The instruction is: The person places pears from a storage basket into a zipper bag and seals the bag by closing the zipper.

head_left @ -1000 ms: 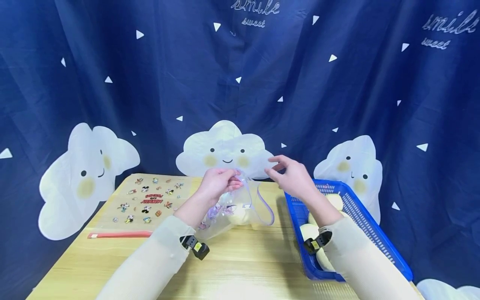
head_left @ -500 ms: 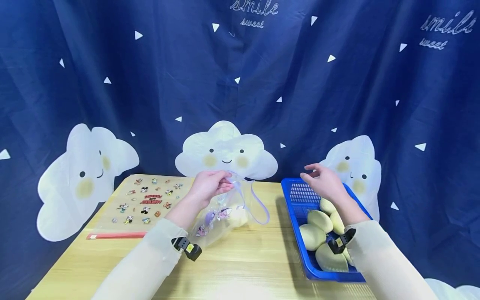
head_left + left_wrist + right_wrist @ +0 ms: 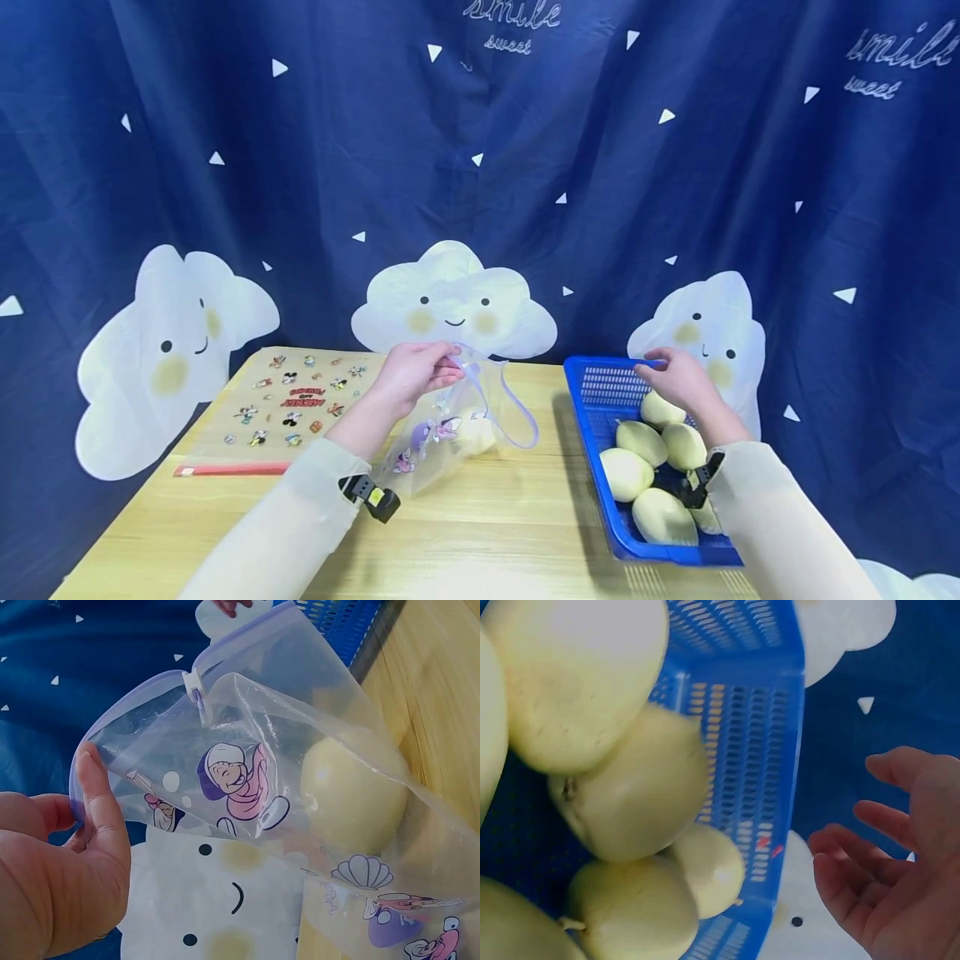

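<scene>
My left hand (image 3: 414,375) pinches the lilac-edged rim of a clear zip bag (image 3: 255,772) printed with purple and pink cartoon figures. The bag's mouth gapes, and a white slider (image 3: 196,694) sits on its zip strip. One pale yellow melon (image 3: 352,795) lies inside. Over the far part of the blue basket (image 3: 600,500) hovers my right hand (image 3: 681,383), fingers loosely bent and holding nothing. Several pale yellow-green melons (image 3: 630,787) lie in the basket below it; my right wrist and its camera hide some of them in the head view.
A flat, clear zip bag (image 3: 300,408) with cartoon prints and a red slide strip (image 3: 232,470) lies at the left of the wooden table (image 3: 480,542). Behind the table hangs a dark blue curtain (image 3: 420,125) with clouds and triangles.
My right hand has moved from beside the bag's mouth rightward to over the basket, then slightly lower. The left hand has shifted a little left, still gripping the bag's rim.
</scene>
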The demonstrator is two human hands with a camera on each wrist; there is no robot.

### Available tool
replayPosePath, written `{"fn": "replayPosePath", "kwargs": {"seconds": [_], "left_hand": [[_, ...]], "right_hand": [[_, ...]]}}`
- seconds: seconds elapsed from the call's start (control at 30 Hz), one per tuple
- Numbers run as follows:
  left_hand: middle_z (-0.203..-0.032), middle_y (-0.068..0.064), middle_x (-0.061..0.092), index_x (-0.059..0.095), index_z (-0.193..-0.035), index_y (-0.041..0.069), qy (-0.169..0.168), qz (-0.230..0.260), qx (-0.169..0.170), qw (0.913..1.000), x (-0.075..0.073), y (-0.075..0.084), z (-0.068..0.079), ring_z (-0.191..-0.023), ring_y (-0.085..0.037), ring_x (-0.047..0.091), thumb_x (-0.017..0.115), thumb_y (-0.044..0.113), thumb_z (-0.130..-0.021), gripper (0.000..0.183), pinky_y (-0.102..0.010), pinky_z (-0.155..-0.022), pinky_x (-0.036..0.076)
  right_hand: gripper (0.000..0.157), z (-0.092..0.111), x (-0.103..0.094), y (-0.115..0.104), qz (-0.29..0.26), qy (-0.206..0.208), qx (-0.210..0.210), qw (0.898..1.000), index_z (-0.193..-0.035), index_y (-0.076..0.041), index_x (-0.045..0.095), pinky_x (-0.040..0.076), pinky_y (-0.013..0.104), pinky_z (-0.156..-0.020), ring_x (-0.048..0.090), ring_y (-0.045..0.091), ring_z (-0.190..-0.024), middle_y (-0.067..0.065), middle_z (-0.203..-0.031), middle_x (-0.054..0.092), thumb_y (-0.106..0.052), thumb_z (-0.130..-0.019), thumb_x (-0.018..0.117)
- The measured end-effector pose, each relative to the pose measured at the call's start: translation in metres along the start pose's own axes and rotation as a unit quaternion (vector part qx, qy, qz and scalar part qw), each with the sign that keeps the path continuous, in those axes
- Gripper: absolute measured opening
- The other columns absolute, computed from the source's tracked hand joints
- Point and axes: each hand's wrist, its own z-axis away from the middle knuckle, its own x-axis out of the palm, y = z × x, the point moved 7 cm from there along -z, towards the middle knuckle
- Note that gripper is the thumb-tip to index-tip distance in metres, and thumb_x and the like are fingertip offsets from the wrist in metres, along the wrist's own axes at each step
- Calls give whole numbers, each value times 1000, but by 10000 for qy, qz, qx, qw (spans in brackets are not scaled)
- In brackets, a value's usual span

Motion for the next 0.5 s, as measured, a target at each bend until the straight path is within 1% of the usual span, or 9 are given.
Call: {"fn": "replayPosePath", "kwargs": {"seconds": [0.07, 0.13, 0.23, 0.37, 0.43, 0.5], "left_hand": [[-82, -4, 76, 74, -126, -9, 15, 5, -25, 10000, 0, 0, 0, -71, -9, 76, 63, 12, -109, 29, -19, -72, 64], [-82, -4, 76, 74, -125, -9, 32, 3, -44, 10000, 0, 0, 0, -72, -9, 76, 63, 12, -109, 29, -19, -72, 65], [-83, -5, 76, 75, -125, -8, 42, 27, -79, 10000, 1, 1, 1, -72, -10, 76, 63, 12, -109, 28, -20, -72, 65], [-82, -5, 76, 75, -125, -8, 49, 50, -95, 9999, 1, 1, 2, -71, -10, 76, 63, 13, -109, 29, -20, -72, 65], [-82, -5, 75, 74, -125, -8, 52, 66, -95, 9999, 1, 1, 2, -71, -10, 76, 63, 13, -109, 29, -20, -72, 65], [-81, -4, 75, 74, -126, -8, 45, 62, -100, 9999, 1, 0, 2, -70, -10, 76, 63, 13, -109, 29, -20, -72, 65]], "right_hand": [[57, 0, 3, 5, 140, -99, -53, 9998, -144, 10, 60, 56, 66, -102, 65, 57, -126, 39, -136, 67, -35, -108, 63], [57, 1, 8, 7, 275, -283, -148, 9991, -143, 10, 61, 55, 66, -103, 65, 57, -126, 38, -134, 69, -35, -107, 65], [59, 5, 19, 6, 420, -775, -304, 9956, -144, 9, 62, 54, 66, -106, 65, 56, -128, 36, -137, 68, -35, -105, 70], [63, 11, 36, 2, 708, -1501, -410, 9853, -143, 11, 62, 53, 66, -109, 61, 56, -134, 36, -143, 64, -34, -101, 77], [65, 14, 43, 1, 866, -1742, -393, 9801, -140, 11, 63, 52, 65, -110, 61, 55, -133, 36, -141, 65, -34, -97, 81], [66, 17, 48, -1, 1036, -1870, -391, 9761, -137, 12, 65, 53, 64, -110, 64, 52, -130, 35, -138, 68, -35, -95, 83]]}}
